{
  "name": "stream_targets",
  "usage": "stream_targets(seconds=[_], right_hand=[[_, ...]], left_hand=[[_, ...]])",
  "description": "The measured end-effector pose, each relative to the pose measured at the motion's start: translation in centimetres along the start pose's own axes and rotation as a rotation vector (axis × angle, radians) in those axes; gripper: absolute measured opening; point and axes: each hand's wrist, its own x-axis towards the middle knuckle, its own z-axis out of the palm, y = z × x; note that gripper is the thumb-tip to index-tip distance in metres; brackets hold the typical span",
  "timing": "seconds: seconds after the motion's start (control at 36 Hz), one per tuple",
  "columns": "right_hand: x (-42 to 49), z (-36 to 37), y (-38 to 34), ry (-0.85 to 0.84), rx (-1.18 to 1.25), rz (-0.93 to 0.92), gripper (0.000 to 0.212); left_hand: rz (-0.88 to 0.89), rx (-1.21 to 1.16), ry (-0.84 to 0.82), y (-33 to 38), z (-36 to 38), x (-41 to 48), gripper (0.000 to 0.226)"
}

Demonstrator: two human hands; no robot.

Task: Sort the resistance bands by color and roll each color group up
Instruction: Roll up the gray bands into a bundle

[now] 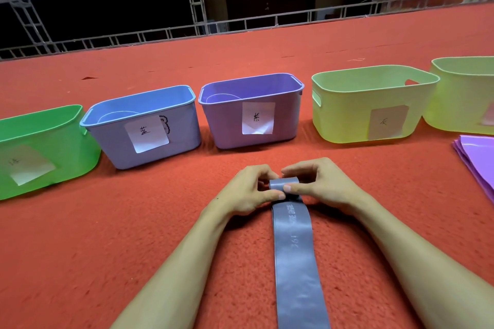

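Head view: we're looking down over a red carpet [107, 235], and it's taking up nearly all of the shot.
Bins: five plastic tubs are sitting in a row across the carpet: a green bin [40, 139], a blue bin [112, 147], a purple bin [222, 125], a yellow bin [342, 117] and a second yellow bin [459, 93] that is running off the right edge.
Grey band [294, 254]: it's lying flat on the carpet, running from the bottom edge up toward the bins, and its far end is curling into a small roll in front of the purple bin.
Purple bands [478, 160]: a flat stack is lying at the right edge, just in front of the second yellow bin and well apart from the hands.
Left hand [248, 192]: it's pinching the roll's left side, thumb on top.
Right hand [326, 184]: it's pinching the right side, fingers arching over the roll.
Paper label [258, 117]: the purple bin is wearing one on its front wall, handwritten.
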Motion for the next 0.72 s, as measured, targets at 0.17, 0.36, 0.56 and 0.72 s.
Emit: stream_targets(seconds=[0.17,0.36,0.56,0.72], right_hand=[[0.08,0.01,0.08,-0.015,0.007,0.050,0.027],[-0.07,0.07,-0.37,-0.052,0.057,0.007,0.011],[0.09,0.15,0.20,-0.076,0.129,0.011,0.019],[0.07,0.23,0.10,-0.033,0.064,-0.054,0.021]], left_hand=[[0.041,0.077,0.014,-0.13,0.03,0.10,0.032],[0.071,0.068,0.018,-0.40,0.19,0.10,0.023],[0.108,0.107,0.054,-0.25,0.36,0.07,0.025],[0.128,0.129,0.130,-0.06,0.67,0.11,0.027]])
